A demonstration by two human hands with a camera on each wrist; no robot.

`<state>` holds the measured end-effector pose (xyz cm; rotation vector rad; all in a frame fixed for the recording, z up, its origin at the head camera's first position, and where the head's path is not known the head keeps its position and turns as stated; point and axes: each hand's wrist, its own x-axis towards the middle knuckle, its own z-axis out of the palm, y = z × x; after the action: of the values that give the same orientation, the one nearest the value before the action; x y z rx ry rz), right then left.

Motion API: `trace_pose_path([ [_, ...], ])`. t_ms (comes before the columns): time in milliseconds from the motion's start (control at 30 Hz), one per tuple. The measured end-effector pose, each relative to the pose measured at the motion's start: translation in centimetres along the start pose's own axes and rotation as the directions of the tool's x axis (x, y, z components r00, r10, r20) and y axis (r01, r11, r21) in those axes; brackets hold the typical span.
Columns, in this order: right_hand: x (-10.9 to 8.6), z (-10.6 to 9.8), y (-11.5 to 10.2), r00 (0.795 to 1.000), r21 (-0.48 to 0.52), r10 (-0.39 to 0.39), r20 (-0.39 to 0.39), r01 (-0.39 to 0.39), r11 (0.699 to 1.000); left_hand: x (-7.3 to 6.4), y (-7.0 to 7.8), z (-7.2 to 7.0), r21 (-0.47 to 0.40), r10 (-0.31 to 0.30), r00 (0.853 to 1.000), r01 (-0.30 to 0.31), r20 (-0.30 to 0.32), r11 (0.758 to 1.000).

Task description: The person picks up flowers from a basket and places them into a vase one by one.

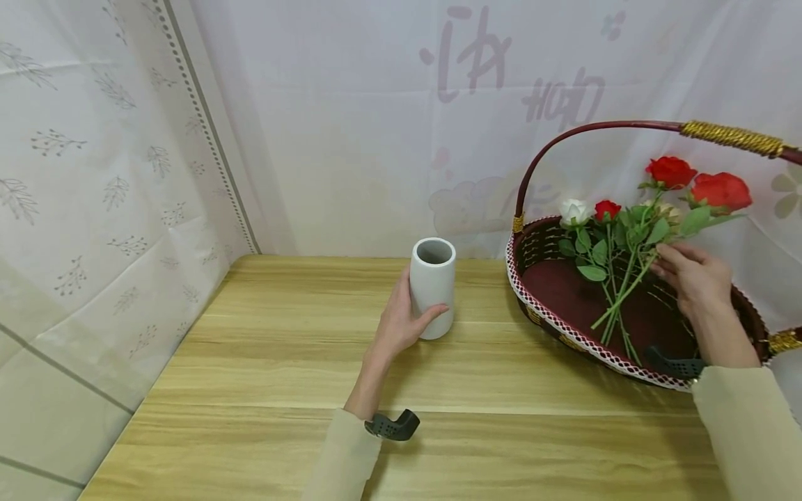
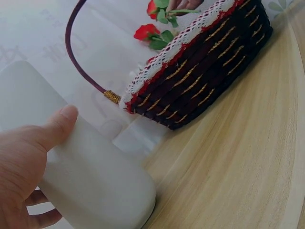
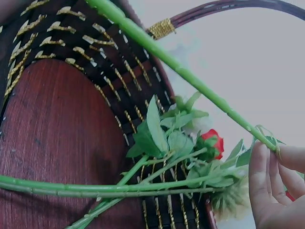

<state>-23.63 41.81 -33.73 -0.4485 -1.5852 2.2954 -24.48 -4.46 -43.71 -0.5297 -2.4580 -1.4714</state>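
Head view, left hand [image 1: 401, 323] gripping vase [image 1: 433, 287]

A light wooden table [image 1: 263, 390] with a streaky grain fills the lower half of the frame, its far edge meeting the draped white cloth behind. A white cylindrical vase [image 1: 432, 287] stands upright on it near the centre. A dark woven basket [image 1: 551, 320] with a lace-trimmed rim and arched handle sits on it at the right.
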Motion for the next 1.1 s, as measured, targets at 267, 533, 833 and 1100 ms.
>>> trace_pose_path([
  [267,-0.7,1.2,-0.7,0.998,0.034,-0.042,0.044,0.04,0.999,-0.1,0.1,-0.1,0.004,-0.003,1.0,0.003,-0.005,1.0],
  [533,-1.9,2.9,-1.2,0.994,0.072,-0.066,0.09,0.059,0.996,-0.1,0.0,-0.1,0.002,0.011,1.0,-0.011,-0.009,1.0],
  [833,-3.5,4.9,-1.3,0.976,0.082,-0.107,0.187,0.093,0.992,0.0,-0.1,0.0,0.002,0.01,1.0,-0.01,-0.002,1.0],
  [1100,-4.3,6.2,-0.6,0.96,0.038,-0.114,0.257,0.108,0.993,0.1,-0.1,0.0,0.001,0.018,1.0,-0.018,-0.008,1.0],
])
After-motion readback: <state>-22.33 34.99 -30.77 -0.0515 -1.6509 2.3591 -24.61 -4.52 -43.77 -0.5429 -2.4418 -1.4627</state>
